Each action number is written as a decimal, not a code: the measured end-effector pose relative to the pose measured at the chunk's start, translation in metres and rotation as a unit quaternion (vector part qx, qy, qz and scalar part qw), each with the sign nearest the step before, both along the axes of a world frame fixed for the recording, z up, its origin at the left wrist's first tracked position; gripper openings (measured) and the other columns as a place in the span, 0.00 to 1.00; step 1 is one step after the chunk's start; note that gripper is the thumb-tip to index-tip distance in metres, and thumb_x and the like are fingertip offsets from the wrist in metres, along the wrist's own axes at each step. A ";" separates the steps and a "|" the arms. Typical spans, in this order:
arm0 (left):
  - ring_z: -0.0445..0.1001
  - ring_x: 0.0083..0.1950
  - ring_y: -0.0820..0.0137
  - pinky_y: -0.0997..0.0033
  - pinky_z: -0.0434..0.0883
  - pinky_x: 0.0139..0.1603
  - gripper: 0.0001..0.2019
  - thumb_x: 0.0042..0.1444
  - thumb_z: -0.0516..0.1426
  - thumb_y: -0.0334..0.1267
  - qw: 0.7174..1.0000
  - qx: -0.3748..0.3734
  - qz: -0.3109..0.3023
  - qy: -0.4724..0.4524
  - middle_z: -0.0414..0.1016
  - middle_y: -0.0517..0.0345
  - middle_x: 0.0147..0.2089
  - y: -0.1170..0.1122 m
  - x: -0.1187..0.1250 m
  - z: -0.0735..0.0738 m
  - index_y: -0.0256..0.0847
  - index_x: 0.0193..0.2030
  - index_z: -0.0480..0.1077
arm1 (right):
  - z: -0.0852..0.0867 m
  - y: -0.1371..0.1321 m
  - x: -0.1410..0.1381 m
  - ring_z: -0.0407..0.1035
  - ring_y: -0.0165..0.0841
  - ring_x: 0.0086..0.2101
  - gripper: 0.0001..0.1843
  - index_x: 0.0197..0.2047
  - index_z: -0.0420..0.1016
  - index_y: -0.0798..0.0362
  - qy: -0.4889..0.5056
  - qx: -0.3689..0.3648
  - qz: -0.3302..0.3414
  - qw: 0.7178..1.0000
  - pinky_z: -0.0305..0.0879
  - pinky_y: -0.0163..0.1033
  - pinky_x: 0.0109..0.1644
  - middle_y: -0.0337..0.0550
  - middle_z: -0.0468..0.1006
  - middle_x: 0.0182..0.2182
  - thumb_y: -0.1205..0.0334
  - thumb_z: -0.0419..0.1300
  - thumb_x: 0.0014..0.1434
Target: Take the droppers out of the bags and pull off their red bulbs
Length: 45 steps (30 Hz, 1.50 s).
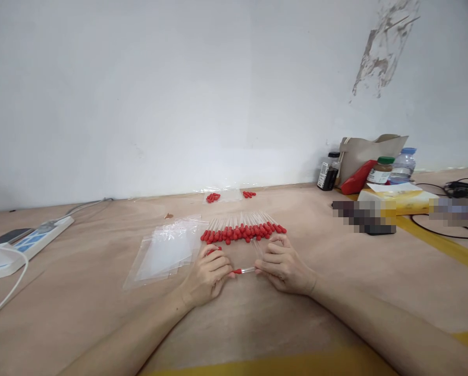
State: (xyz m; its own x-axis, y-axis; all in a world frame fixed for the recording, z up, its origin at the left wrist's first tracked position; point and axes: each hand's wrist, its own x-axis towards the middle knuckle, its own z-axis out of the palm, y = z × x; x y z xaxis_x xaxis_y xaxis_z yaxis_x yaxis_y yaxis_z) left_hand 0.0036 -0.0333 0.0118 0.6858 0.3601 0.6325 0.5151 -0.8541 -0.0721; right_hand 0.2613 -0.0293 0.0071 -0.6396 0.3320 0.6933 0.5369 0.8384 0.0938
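Note:
A row of several clear glass droppers with red rubber bulbs (242, 230) lies on the brown table (81, 292) just beyond my hands. Between my hands is one dropper (244, 270), held level: my left hand (207, 275) pinches its red bulb end, and my right hand (283, 265) pinches the glass end. A further red piece (214, 250) shows above the curled fingers of my left hand. Both hands rest on the table.
Clear plastic bags (167, 250) lie left of the droppers. Loose red bulbs (213, 197) sit on plastic near the wall. A power strip (30, 243) with cables lies far left. Bottles, jars (328, 171), a paper bag and a tissue box (398, 201) stand at the right.

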 end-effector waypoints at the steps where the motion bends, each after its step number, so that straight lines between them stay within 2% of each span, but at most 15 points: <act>1: 0.69 0.38 0.70 0.63 0.62 0.47 0.06 0.55 0.51 0.33 1.000 -0.006 0.022 -0.018 0.73 0.58 0.32 0.003 -0.007 0.002 0.41 0.32 0.69 | 0.002 0.003 0.005 0.59 0.28 0.27 0.10 0.31 0.72 0.50 0.019 -0.005 -0.009 1.000 0.49 0.43 0.46 0.36 0.70 0.20 0.63 0.50 0.58; 4: 0.69 0.38 0.70 0.66 0.64 0.43 0.08 0.56 0.50 0.35 0.983 -0.034 0.134 -0.122 0.72 0.57 0.33 0.011 -0.023 0.010 0.42 0.33 0.70 | 0.008 0.013 0.013 0.60 0.28 0.26 0.11 0.33 0.73 0.50 0.079 -0.053 -0.070 0.993 0.49 0.41 0.42 0.37 0.71 0.21 0.62 0.50 0.58; 6: 0.68 0.38 0.69 0.68 0.66 0.39 0.10 0.57 0.49 0.38 0.966 -0.081 0.189 -0.159 0.70 0.55 0.35 0.016 -0.026 0.016 0.42 0.35 0.71 | 0.010 0.014 0.011 0.62 0.28 0.27 0.11 0.36 0.74 0.50 0.087 -0.080 -0.072 0.990 0.50 0.39 0.40 0.38 0.72 0.22 0.61 0.50 0.58; 9: 0.67 0.35 0.70 0.71 0.66 0.34 0.12 0.57 0.47 0.39 0.949 -0.157 0.233 -0.144 0.66 0.56 0.34 0.019 -0.022 0.017 0.41 0.39 0.71 | 0.009 0.010 0.000 0.64 0.29 0.29 0.10 0.37 0.73 0.51 0.096 -0.105 -0.085 0.986 0.51 0.38 0.39 0.40 0.74 0.26 0.62 0.50 0.58; 14: 0.68 0.33 0.70 0.70 0.66 0.34 0.12 0.56 0.47 0.38 0.920 -0.223 0.285 -0.149 0.66 0.56 0.35 0.023 -0.020 0.005 0.40 0.41 0.68 | -0.001 0.008 -0.006 0.66 0.30 0.28 0.09 0.32 0.71 0.53 0.134 -0.140 -0.136 0.971 0.55 0.36 0.37 0.41 0.74 0.25 0.63 0.50 0.57; 18: 0.69 0.32 0.70 0.71 0.66 0.33 0.08 0.54 0.50 0.40 0.912 -0.244 0.286 -0.163 0.68 0.58 0.33 0.025 -0.020 0.000 0.40 0.35 0.65 | -0.011 0.015 -0.008 0.67 0.30 0.29 0.09 0.32 0.72 0.53 0.137 -0.104 -0.143 0.975 0.56 0.36 0.36 0.42 0.75 0.26 0.65 0.51 0.56; 22: 0.69 0.30 0.71 0.72 0.65 0.31 0.08 0.53 0.50 0.42 0.907 -0.274 0.272 -0.166 0.69 0.60 0.30 0.023 -0.016 -0.001 0.41 0.32 0.63 | -0.015 0.017 -0.012 0.66 0.30 0.28 0.10 0.30 0.73 0.53 0.116 -0.049 -0.143 0.982 0.55 0.36 0.37 0.42 0.74 0.24 0.66 0.50 0.56; 27: 0.70 0.29 0.71 0.72 0.65 0.30 0.10 0.53 0.50 0.45 0.894 -0.323 0.253 -0.182 0.71 0.61 0.27 0.019 -0.014 0.001 0.42 0.32 0.64 | -0.016 0.016 -0.016 0.63 0.30 0.28 0.10 0.30 0.73 0.54 0.088 -0.049 -0.138 0.985 0.55 0.37 0.37 0.42 0.72 0.23 0.68 0.51 0.55; 32: 0.68 0.27 0.71 0.72 0.64 0.28 0.12 0.53 0.49 0.47 0.889 -0.294 0.288 -0.201 0.70 0.61 0.28 0.022 -0.020 0.003 0.40 0.32 0.64 | -0.022 0.019 -0.017 0.61 0.31 0.28 0.08 0.32 0.74 0.54 0.089 -0.104 -0.118 0.983 0.56 0.37 0.35 0.42 0.69 0.24 0.62 0.55 0.53; 35: 0.67 0.27 0.72 0.73 0.63 0.28 0.11 0.52 0.50 0.46 0.891 -0.264 0.314 -0.195 0.70 0.61 0.29 0.024 -0.024 0.007 0.41 0.32 0.65 | -0.023 0.020 -0.018 0.61 0.32 0.29 0.13 0.36 0.74 0.54 0.095 -0.155 -0.107 0.978 0.57 0.38 0.36 0.42 0.69 0.26 0.55 0.58 0.50; 38: 0.67 0.31 0.70 0.72 0.63 0.30 0.10 0.51 0.51 0.44 0.900 -0.240 0.326 -0.161 0.71 0.60 0.33 0.027 -0.025 0.015 0.42 0.32 0.67 | -0.021 0.018 -0.017 0.61 0.33 0.31 0.18 0.39 0.73 0.54 0.086 -0.192 -0.103 0.972 0.58 0.40 0.38 0.43 0.68 0.27 0.52 0.60 0.48; 41: 0.67 0.36 0.67 0.71 0.64 0.33 0.09 0.50 0.51 0.44 0.912 -0.240 0.309 -0.122 0.71 0.59 0.36 0.032 -0.023 0.025 0.42 0.32 0.68 | -0.016 0.014 -0.015 0.61 0.35 0.34 0.21 0.41 0.72 0.53 0.071 -0.218 -0.097 0.968 0.59 0.41 0.40 0.43 0.68 0.30 0.50 0.61 0.45; 45: 0.67 0.39 0.66 0.68 0.64 0.38 0.09 0.50 0.53 0.43 0.932 -0.254 0.254 -0.049 0.69 0.57 0.33 0.040 -0.008 0.035 0.42 0.30 0.68 | -0.008 0.007 -0.011 0.61 0.35 0.35 0.24 0.43 0.69 0.53 0.075 -0.246 -0.094 0.962 0.59 0.40 0.40 0.44 0.66 0.34 0.50 0.63 0.43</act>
State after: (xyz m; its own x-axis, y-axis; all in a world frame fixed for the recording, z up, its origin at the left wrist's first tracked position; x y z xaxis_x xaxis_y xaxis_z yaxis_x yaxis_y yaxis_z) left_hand -0.0040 0.0072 0.0471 0.2932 0.8924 0.3429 0.8454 -0.4095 0.3428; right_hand 0.2503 -0.0219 -0.0009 -0.4422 0.7433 0.5019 0.6594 0.6488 -0.3798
